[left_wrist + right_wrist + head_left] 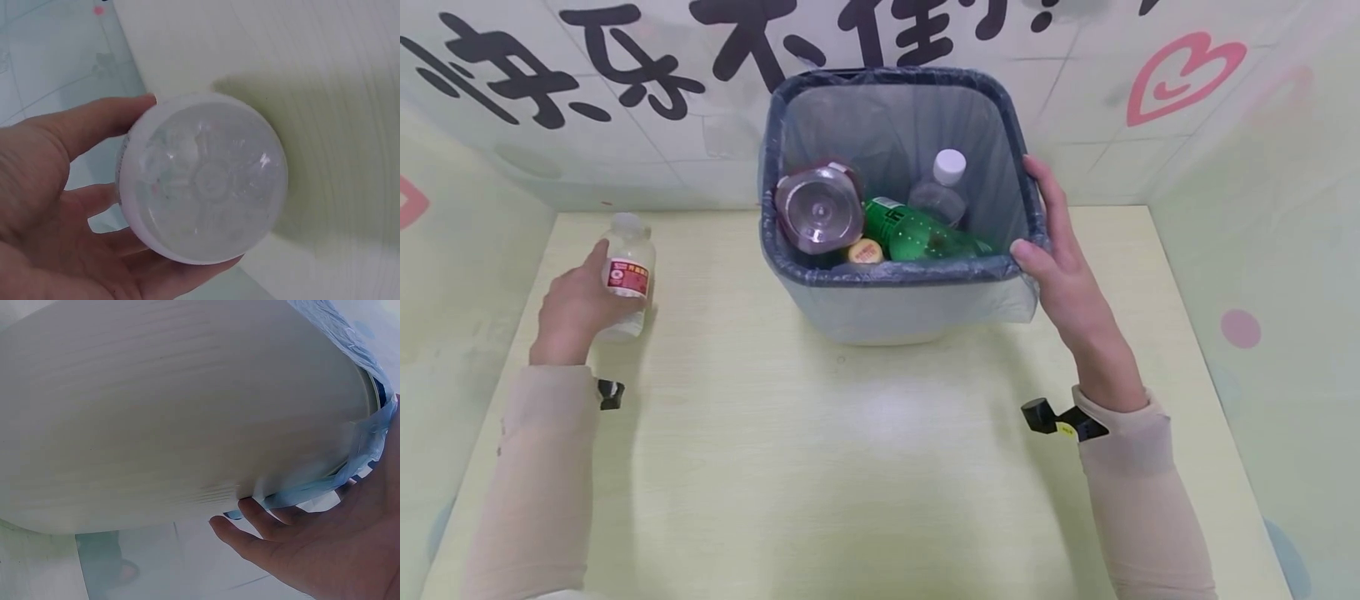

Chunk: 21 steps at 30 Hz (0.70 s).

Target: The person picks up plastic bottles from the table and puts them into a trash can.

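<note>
My left hand [580, 300] grips a clear plastic bottle [627, 278] with a white-topped neck and a red label, at the left of the table. In the left wrist view the round base of the bottle [209, 178] faces the camera, with thumb and fingers curled round its side. Whether the bottle touches the table I cannot tell. My right hand [1071, 279] holds the right rim of a white trash bin [872, 308], thumb over the edge. In the right wrist view, fingers [250, 540] lie along the bin's outer wall.
A bluish bag [898, 117] lines the bin. Inside lie a green bottle [925, 233], a clear bottle with a white cap [950, 167], a large clear bottle [820, 208] seen base up, and an orange cap [865, 252]. Printed walls enclose the pale table [835, 467].
</note>
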Each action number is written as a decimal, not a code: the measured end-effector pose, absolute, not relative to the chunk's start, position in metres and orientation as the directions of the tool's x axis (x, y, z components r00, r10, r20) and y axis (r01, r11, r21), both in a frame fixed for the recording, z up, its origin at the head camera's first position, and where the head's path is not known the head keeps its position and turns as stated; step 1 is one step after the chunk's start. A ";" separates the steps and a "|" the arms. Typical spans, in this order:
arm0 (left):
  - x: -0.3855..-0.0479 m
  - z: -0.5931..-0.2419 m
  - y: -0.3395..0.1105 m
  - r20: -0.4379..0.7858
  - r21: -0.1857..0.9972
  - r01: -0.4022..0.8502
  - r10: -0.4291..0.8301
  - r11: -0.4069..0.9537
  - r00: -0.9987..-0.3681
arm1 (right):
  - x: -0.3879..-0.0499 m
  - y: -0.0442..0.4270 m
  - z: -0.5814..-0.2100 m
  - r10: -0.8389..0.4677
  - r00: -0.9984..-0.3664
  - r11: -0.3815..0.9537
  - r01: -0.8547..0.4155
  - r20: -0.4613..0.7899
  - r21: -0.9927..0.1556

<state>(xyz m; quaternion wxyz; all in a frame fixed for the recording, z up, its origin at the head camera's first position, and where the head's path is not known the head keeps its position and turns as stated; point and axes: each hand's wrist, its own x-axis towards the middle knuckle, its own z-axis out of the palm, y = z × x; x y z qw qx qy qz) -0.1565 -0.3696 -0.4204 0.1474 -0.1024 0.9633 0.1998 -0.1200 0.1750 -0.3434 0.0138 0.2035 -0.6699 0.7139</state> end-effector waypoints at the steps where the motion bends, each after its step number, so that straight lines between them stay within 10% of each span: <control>1: -0.156 -0.420 -0.370 -0.327 0.360 -0.260 -0.140 0.896 -0.935 | -0.120 0.175 -0.344 -0.253 -0.916 -0.104 -0.295 0.312 -0.950; 21: -0.155 -0.355 -0.341 -0.218 0.398 -0.167 -0.084 0.902 -0.972 | -0.119 0.175 -0.341 -0.262 -0.922 -0.107 -0.268 0.287 -0.958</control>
